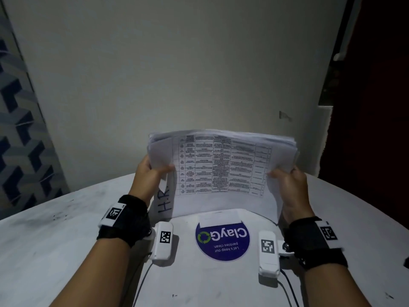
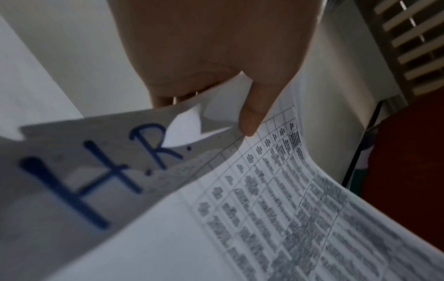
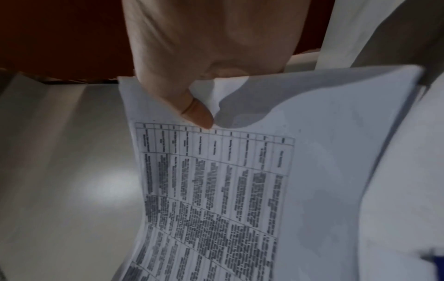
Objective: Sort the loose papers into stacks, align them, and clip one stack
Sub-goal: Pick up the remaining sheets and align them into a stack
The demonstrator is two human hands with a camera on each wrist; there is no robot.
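I hold a stack of white papers [image 1: 221, 165] upright on its long edge above the round white table [image 1: 55, 229]. The front sheet carries a printed table [image 2: 276, 199], [image 3: 216, 180]. My left hand [image 1: 152, 171] grips the stack's left edge, thumb in front [image 2: 250, 114]. My right hand [image 1: 285, 176] grips the right edge, thumb on the front sheet [image 3: 197, 112]. A slip marked "H.R." [image 1: 164, 200], [image 2: 96, 171] sits at the stack's lower left, in front of it. No clip is in view.
A round blue ClayGo sticker [image 1: 222, 240] lies on the table near me, below the stack. A plain wall [image 1: 177, 63] rises close behind the table. A dark red surface [image 1: 376, 107] is at the right, patterned tiles [image 1: 17, 129] at the left.
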